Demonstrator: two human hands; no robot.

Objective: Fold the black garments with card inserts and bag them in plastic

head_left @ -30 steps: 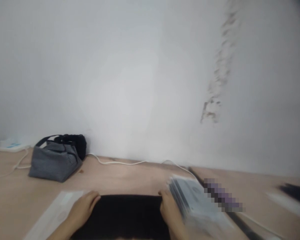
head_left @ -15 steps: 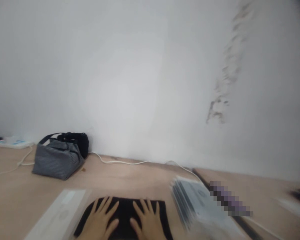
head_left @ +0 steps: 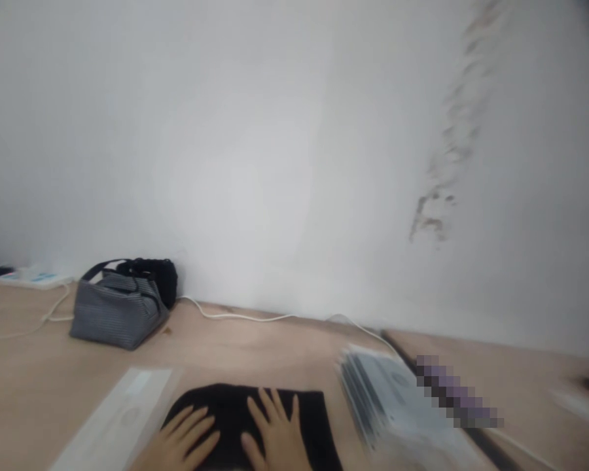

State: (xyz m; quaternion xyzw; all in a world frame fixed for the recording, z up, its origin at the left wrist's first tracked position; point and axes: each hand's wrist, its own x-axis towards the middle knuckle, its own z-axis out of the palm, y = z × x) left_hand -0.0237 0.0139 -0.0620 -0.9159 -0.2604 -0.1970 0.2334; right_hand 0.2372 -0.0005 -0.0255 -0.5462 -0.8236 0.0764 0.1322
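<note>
A black piece of cloth (head_left: 232, 418) lies flat on the table at the bottom middle, rounded at its far left corner and squarer at the right. My left hand (head_left: 179, 438) rests on its left part, palm down with the fingers spread. My right hand (head_left: 277, 432) lies on its right part, fingers also spread and pointing away from me. Neither hand grasps anything. The near edge of the cloth runs out of view. Left of it is a pale flat package (head_left: 115, 418); right of it lies a stack of plastic-wrapped flat packs (head_left: 383, 392).
A grey striped bag (head_left: 115, 311) with a black strap stands near the wall (head_left: 235, 163). A white cable (head_left: 245, 318) runs along the table's back edge. A white power strip (head_left: 34, 280) is at far left. A dark seam (head_left: 485, 448) crosses the table beside a blurred-out object (head_left: 459, 396).
My left hand has slid back toward me and to the lower left of the cloth. My right hand has shifted slightly left. The view has moved a little.
</note>
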